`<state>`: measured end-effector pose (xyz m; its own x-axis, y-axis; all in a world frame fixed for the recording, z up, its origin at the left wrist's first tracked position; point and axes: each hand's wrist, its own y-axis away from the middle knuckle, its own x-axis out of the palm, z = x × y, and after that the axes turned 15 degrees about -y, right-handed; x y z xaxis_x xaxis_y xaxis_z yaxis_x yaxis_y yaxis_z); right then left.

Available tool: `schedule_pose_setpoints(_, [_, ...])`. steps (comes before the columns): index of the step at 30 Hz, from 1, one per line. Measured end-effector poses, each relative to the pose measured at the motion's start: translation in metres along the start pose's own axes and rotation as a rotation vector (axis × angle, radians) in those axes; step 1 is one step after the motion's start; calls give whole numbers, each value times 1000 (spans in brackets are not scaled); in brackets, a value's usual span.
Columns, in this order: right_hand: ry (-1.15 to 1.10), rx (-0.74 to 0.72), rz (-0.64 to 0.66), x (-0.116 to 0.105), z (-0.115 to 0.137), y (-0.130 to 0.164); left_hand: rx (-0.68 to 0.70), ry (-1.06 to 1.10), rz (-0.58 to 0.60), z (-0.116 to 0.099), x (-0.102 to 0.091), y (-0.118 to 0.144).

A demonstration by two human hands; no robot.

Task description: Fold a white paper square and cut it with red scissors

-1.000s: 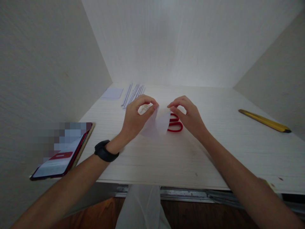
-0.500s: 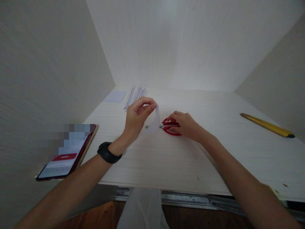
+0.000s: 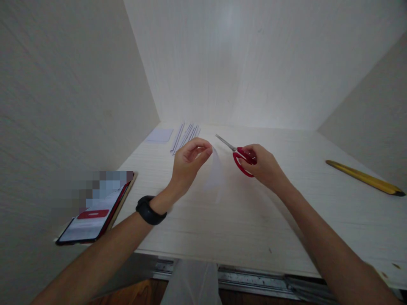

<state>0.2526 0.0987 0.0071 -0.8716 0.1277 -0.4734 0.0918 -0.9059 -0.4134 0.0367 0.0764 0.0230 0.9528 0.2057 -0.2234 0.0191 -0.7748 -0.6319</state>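
Observation:
Between the thumb and fingertips of my left hand (image 3: 192,163) hangs a thin white piece of paper (image 3: 216,169), pale against the table and hard to outline. A black band (image 3: 151,210) circles my left wrist. My right hand (image 3: 262,163) grips red-handled scissors (image 3: 237,151) by their loops. Their metal blades look closed and point up and left, off the table and apart from the paper. Behind my left hand lie several narrow paper strips (image 3: 187,133), partly hidden by it. A small pale paper rectangle (image 3: 160,135) rests left of the strips.
A phone or tablet (image 3: 92,220) in a case stands at the table's left edge, its screen partly blurred out. On the right lies a long yellow object with a dark tip (image 3: 365,177). Pale panels (image 3: 232,63) enclose the white tabletop (image 3: 229,228) at the back and sides.
The scissors have come up off the table and swung so their blades point up-left, away from the paper. The paper now hangs down from my left fingertips. The view has shifted slightly.

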Motion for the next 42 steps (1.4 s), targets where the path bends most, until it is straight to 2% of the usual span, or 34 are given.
schedule_pose_setpoints(4, [-284,-1,-105,0,5,-2,3,25,-40,0,-1,-2])
schedule_pose_setpoints(9, [-386,-3,-104,2,25,6,58,101,-91,1,-2,-4])
schedule_pose_setpoints(14, [-242,-108,-131,3,38,12,111,75,-92,5,-4,-4])
schedule_pose_setpoints(21, [-128,-253,-89,6,41,19,183,-57,-72,0,-6,-1])
schedule_pose_setpoints(26, [-11,-501,14,4,44,24,217,-40,-46,-1,-6,0])
schedule_pose_setpoints(28, [51,-558,36,3,45,24,222,-28,-47,-1,-5,0])
schedule_pose_setpoints(42, [179,-514,65,9,44,26,298,-23,-22,1,-3,0])
